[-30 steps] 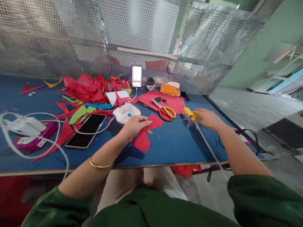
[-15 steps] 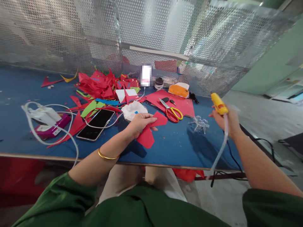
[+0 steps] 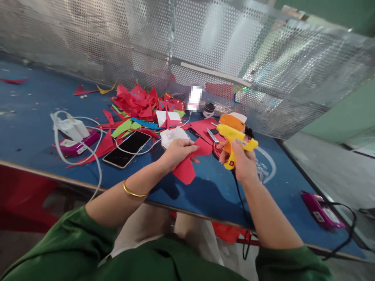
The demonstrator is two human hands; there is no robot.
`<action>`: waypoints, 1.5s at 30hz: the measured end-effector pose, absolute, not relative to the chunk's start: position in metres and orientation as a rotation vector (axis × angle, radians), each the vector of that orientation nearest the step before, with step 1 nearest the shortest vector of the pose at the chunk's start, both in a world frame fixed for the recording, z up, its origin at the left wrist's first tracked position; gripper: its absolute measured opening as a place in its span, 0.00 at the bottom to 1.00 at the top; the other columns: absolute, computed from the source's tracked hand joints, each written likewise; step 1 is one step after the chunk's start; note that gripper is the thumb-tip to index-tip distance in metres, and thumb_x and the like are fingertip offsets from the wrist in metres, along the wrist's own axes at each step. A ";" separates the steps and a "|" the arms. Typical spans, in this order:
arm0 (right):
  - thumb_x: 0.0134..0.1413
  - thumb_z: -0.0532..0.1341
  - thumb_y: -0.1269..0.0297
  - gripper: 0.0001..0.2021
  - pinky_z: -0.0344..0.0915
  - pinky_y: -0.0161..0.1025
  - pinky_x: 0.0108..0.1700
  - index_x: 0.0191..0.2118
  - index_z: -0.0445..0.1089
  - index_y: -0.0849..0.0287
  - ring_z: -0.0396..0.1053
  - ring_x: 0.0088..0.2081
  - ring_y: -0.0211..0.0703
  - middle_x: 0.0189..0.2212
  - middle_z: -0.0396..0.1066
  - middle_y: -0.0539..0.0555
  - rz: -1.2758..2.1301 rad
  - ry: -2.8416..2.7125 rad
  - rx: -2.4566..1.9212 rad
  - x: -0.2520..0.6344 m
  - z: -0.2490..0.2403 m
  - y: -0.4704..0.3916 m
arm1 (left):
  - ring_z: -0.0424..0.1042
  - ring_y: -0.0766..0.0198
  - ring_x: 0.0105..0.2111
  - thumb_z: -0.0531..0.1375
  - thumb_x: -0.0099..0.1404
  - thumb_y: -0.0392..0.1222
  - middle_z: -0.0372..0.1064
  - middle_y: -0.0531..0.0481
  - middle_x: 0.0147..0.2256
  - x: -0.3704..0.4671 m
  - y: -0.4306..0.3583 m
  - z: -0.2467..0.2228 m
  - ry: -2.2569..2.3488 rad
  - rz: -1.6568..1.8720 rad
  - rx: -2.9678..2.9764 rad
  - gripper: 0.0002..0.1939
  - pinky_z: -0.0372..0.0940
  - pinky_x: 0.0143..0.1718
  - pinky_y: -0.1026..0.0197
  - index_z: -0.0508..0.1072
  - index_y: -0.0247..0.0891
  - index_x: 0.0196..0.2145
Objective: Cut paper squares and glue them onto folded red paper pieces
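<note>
Head view, left hand [image 3: 176, 154]: thumb and fingers pinched on a red paper piece [image 3: 185, 171], over the blue table's [image 3: 205, 195] near middle.
Right hand [image 3: 245, 163]: wrapped round a yellow glue gun [image 3: 234, 134], right of the paper, nozzle leftward.
Scissors [image 3: 212, 135]: partly hidden behind the gun.
Phone [image 3: 127, 149]: left of the left hand.

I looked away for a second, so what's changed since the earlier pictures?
The right hand has lifted the yellow glue gun away from the clear plastic piece and brought it inward, toward the left hand. The left hand still pinches the red paper, and the dark-screened phone lies where it was.
</note>
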State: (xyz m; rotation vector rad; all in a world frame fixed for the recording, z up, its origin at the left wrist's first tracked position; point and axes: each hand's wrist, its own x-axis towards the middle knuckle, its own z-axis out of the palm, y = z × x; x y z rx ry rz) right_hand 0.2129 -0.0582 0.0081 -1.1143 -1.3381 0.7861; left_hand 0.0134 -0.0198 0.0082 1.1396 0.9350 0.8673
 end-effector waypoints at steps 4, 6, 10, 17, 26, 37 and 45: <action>0.63 0.57 0.51 0.15 0.64 0.37 0.25 0.37 0.72 0.56 0.67 0.20 0.37 0.22 0.70 0.48 0.681 -1.496 -1.113 0.212 -0.008 -0.073 | 0.75 0.66 0.19 0.61 0.63 0.33 0.72 0.53 0.20 0.013 -0.018 0.007 0.971 0.886 1.142 0.07 0.59 0.18 0.70 0.75 0.34 0.28; 0.64 0.56 0.51 0.14 0.64 0.37 0.25 0.40 0.72 0.56 0.67 0.21 0.38 0.21 0.69 0.48 0.649 -1.572 -1.156 0.216 -0.013 -0.081 | 0.75 0.66 0.20 0.60 0.63 0.32 0.72 0.54 0.19 0.014 -0.016 0.005 0.966 0.880 1.126 0.06 0.58 0.18 0.70 0.75 0.35 0.28; 0.63 0.58 0.53 0.13 0.63 0.36 0.25 0.43 0.73 0.55 0.67 0.22 0.38 0.23 0.70 0.49 0.581 -1.691 -1.281 0.219 -0.019 -0.091 | 0.76 0.66 0.21 0.60 0.62 0.32 0.75 0.54 0.24 0.013 -0.013 0.001 0.905 0.890 1.091 0.05 0.62 0.22 0.69 0.75 0.35 0.29; 0.63 0.58 0.57 0.09 0.65 0.37 0.27 0.36 0.72 0.55 0.67 0.23 0.38 0.25 0.71 0.49 0.304 -1.780 -1.310 0.208 -0.017 -0.094 | 0.76 0.67 0.22 0.60 0.61 0.33 0.77 0.53 0.29 0.014 -0.014 0.001 0.883 0.931 1.106 0.04 0.66 0.27 0.67 0.76 0.34 0.32; 0.62 0.59 0.62 0.06 0.64 0.36 0.27 0.33 0.68 0.54 0.68 0.23 0.39 0.23 0.69 0.47 0.222 -1.803 -1.292 0.207 -0.019 -0.093 | 0.77 0.66 0.23 0.60 0.60 0.34 0.78 0.51 0.29 0.014 -0.015 0.001 0.875 0.967 1.124 0.06 0.69 0.29 0.64 0.77 0.37 0.34; 0.63 0.59 0.60 0.08 0.62 0.35 0.26 0.31 0.65 0.54 0.66 0.22 0.38 0.21 0.66 0.46 0.163 -1.845 -1.352 0.206 -0.015 -0.092 | 0.76 0.66 0.23 0.61 0.60 0.35 0.78 0.51 0.29 0.014 -0.018 0.002 0.871 0.962 1.152 0.04 0.68 0.26 0.65 0.77 0.38 0.33; 0.64 0.58 0.60 0.09 0.63 0.34 0.26 0.32 0.65 0.55 0.67 0.23 0.37 0.22 0.68 0.47 0.105 -1.871 -1.364 0.208 -0.019 -0.092 | 0.75 0.66 0.22 0.61 0.60 0.36 0.76 0.52 0.27 0.014 -0.018 0.003 0.879 0.961 1.160 0.04 0.65 0.24 0.66 0.76 0.37 0.33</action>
